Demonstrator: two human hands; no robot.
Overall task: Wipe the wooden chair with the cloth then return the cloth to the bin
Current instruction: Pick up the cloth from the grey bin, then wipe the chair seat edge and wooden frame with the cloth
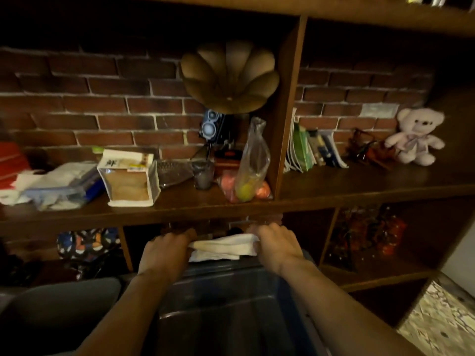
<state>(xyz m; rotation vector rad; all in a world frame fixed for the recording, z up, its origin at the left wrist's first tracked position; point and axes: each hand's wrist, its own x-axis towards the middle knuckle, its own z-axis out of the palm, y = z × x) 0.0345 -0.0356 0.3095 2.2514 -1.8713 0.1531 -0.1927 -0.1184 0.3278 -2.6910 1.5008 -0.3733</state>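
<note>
A white folded cloth (223,249) is stretched between my two hands, low in the middle of the view. My left hand (165,253) grips its left end and my right hand (277,246) grips its right end. Directly below the cloth stands a dark blue translucent bin (226,304), between my forearms and in front of the shelf unit. The cloth hangs over the bin's far rim. No wooden chair is in view.
A dark wooden shelf unit (282,201) fills the view, with a brick wall behind. On it sit a boxed package (128,178), a bag of fruit (248,176), books (313,150) and a teddy bear (416,136). A grey container (59,312) stands left of the bin.
</note>
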